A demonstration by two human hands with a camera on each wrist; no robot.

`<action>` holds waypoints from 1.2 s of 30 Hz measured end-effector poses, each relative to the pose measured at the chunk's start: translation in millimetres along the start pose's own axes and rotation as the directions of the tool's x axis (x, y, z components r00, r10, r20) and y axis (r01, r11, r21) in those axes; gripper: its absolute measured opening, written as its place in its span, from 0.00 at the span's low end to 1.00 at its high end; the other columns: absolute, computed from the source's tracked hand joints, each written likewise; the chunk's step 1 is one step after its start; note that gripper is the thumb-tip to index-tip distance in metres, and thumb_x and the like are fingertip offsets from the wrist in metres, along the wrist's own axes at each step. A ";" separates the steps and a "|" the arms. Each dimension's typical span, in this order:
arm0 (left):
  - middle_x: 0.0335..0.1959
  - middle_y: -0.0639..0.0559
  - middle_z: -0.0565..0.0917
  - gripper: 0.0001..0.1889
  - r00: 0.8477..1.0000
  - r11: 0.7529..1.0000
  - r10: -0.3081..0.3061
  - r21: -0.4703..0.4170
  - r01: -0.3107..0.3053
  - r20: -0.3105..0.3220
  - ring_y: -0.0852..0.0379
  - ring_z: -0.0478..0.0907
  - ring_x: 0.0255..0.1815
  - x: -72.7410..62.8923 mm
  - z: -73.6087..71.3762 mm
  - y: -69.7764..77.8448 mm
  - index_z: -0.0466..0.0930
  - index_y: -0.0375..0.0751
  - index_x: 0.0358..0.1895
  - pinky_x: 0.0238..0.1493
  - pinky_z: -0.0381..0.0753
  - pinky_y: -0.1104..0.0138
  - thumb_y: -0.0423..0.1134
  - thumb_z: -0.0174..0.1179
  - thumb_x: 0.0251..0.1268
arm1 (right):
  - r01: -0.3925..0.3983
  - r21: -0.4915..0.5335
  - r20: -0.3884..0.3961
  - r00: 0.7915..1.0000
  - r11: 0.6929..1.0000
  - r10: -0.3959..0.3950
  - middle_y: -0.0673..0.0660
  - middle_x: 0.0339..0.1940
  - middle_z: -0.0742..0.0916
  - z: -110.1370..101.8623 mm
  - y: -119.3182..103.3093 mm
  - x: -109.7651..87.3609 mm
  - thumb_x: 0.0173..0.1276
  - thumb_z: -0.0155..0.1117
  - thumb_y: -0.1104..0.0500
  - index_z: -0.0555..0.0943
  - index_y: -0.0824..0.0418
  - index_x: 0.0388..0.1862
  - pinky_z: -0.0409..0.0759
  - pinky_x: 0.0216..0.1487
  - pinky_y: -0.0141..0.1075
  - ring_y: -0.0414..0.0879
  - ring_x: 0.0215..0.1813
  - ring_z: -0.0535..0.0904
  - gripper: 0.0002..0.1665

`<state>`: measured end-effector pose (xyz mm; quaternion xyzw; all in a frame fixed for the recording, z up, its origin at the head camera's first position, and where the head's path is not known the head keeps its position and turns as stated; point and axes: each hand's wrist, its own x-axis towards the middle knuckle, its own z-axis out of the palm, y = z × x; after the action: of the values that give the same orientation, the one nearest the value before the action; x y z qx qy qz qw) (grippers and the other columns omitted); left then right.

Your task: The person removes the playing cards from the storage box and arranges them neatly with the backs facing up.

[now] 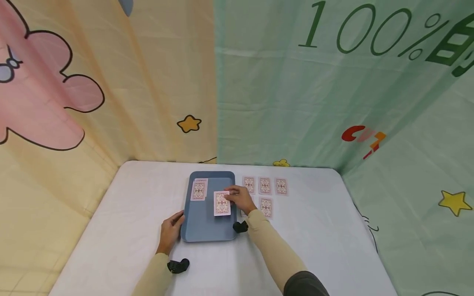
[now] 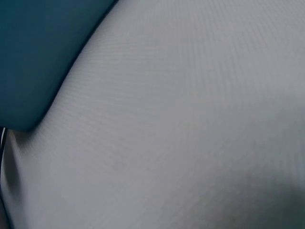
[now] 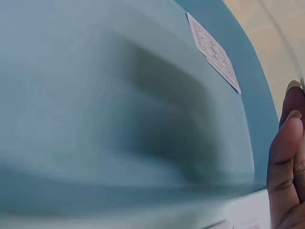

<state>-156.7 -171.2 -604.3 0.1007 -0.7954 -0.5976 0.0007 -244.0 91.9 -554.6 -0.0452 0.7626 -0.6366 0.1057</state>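
Between thumb and fingers my right hand (image 1: 240, 197) pinches a playing card (image 1: 221, 206) by its upper right corner, patterned back up, over the right half of a blue-grey tray (image 1: 207, 234). Two overlapping cards (image 1: 198, 191) lie back up in the tray's upper left. My left hand (image 1: 171, 232) rests at the tray's left edge, fingertips against the rim. In the right wrist view, fingers (image 3: 285, 162) show at the right, with the lying cards (image 3: 214, 50) beyond; the held card is hidden there. The left wrist view catches only the tray corner (image 2: 38, 57) and cloth.
Right of the tray, three face-down cards (image 1: 264, 186) form a row, with another card (image 1: 266, 207) below them. One more, partly hidden by my right wrist, lies beside the tray. White cloth (image 1: 318, 230) covers the table; printed curtains (image 1: 277, 102) hang behind it.
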 end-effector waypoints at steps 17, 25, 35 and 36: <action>0.63 0.33 0.74 0.20 1.000 1.000 -0.011 -0.009 0.011 0.026 0.40 0.70 0.65 -0.7 -1.8 -3.0 0.71 0.27 0.63 0.66 0.67 0.51 0.34 0.51 0.73 | -0.004 0.055 -0.118 0.993 0.998 0.011 0.56 0.28 0.84 -40.3 -4.3 -19.0 0.64 0.65 0.68 0.80 0.73 0.53 0.83 0.38 0.43 0.42 0.30 0.79 0.18; 0.63 0.32 0.73 0.20 1.000 1.000 -0.005 -0.014 0.006 0.026 0.40 0.69 0.66 0.6 -1.7 -1.9 0.71 0.27 0.63 0.66 0.66 0.51 0.34 0.52 0.73 | -0.035 0.066 -0.188 0.981 0.997 0.047 0.52 0.28 0.84 -63.7 14.3 -16.3 0.65 0.65 0.66 0.79 0.72 0.55 0.80 0.35 0.32 0.41 0.31 0.78 0.20; 0.64 0.32 0.72 0.20 0.999 0.999 -0.032 -0.021 0.033 0.028 0.39 0.66 0.68 1.2 -1.2 -2.1 0.70 0.27 0.64 0.68 0.64 0.51 0.35 0.50 0.74 | -0.090 0.068 -0.252 0.962 0.994 0.104 0.53 0.31 0.82 -89.9 21.9 -25.8 0.66 0.64 0.65 0.80 0.67 0.56 0.80 0.40 0.35 0.42 0.34 0.78 0.20; 0.64 0.32 0.72 0.20 0.999 0.999 -0.031 -0.020 0.032 0.029 0.39 0.66 0.67 1.0 -1.1 -1.5 0.70 0.27 0.64 0.68 0.64 0.51 0.34 0.50 0.74 | -0.097 0.059 -0.266 0.958 0.994 0.109 0.53 0.31 0.82 -92.9 22.8 -26.9 0.67 0.64 0.64 0.80 0.67 0.57 0.79 0.40 0.35 0.43 0.35 0.78 0.19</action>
<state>-157.3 -172.8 -605.5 0.1047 -0.7874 -0.6072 -0.0188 -236.7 190.9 -558.6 0.0838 0.7566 -0.6475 0.0354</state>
